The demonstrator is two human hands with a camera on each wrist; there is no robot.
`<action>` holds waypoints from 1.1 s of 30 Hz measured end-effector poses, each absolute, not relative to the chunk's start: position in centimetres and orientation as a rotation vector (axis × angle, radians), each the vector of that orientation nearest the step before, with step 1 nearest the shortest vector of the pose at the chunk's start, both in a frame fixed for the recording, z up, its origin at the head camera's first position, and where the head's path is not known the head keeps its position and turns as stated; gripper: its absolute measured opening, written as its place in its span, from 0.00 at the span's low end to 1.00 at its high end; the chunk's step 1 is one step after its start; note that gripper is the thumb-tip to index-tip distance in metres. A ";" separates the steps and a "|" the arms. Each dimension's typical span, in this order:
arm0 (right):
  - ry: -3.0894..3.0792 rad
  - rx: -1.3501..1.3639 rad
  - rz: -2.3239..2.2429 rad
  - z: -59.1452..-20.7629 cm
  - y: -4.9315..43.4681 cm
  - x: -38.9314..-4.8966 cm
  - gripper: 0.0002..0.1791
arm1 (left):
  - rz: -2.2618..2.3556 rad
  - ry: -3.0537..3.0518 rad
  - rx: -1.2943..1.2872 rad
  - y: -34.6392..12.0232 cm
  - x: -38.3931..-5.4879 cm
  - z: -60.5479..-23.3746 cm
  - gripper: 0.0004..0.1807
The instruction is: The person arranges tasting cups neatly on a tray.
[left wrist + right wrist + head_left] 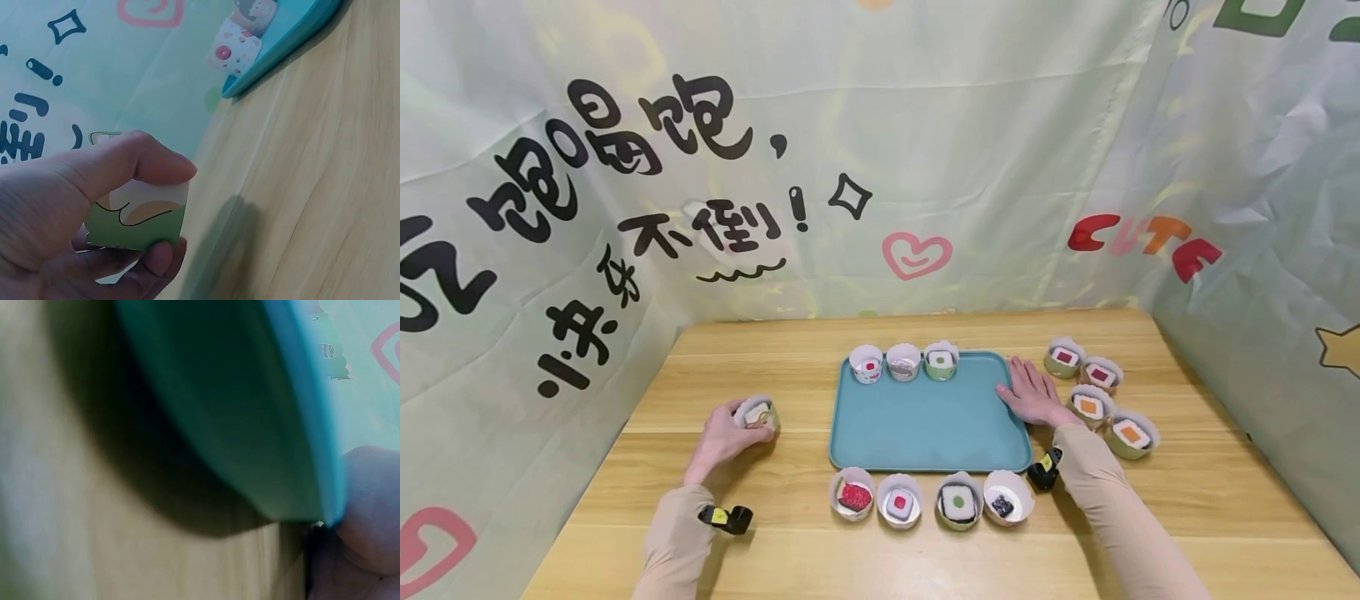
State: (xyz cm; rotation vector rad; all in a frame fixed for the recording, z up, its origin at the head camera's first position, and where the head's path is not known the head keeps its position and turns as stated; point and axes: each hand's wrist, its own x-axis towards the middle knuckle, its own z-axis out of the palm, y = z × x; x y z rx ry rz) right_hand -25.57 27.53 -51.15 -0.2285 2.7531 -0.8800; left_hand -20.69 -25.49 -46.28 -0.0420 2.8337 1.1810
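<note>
My left hand (728, 435) holds a small paper baking cup (153, 215), left of the tray. Green with a cartoon animal print, this cup has its thumb side above and curled fingers below in the left wrist view. What lies inside the cup looks whitish in the head view. At the right edge of the blue-green tray (925, 425), my right hand (1033, 398) rests with fairly straight fingers, the thumb over the rim. Close up in the right wrist view, the tray's side (300, 425) fills the middle, with part of the hand beside its corner.
Three paper cups (903, 363) stand along the tray's back edge. Several more line its front edge, among them one with a red piece (853, 497). To the right, a cluster of cups (1131, 435) holds sushi-like pieces. Printed cloth (985, 150) hangs behind the wooden table (820, 567).
</note>
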 end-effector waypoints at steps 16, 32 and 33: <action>2.776 -0.221 -0.837 -50.6 27.3 -25.4 0.48 | 1.320 2.889 0.186 -22.6 -22.0 -46.4 0.31; 2.765 -0.228 -0.853 -50.9 27.4 -25.6 0.47 | 1.382 2.839 0.433 -19.9 -22.7 -46.0 0.32; 2.763 -0.227 -0.852 -51.0 27.5 -25.6 0.47 | 1.388 2.829 0.442 -19.7 -22.8 -46.0 0.32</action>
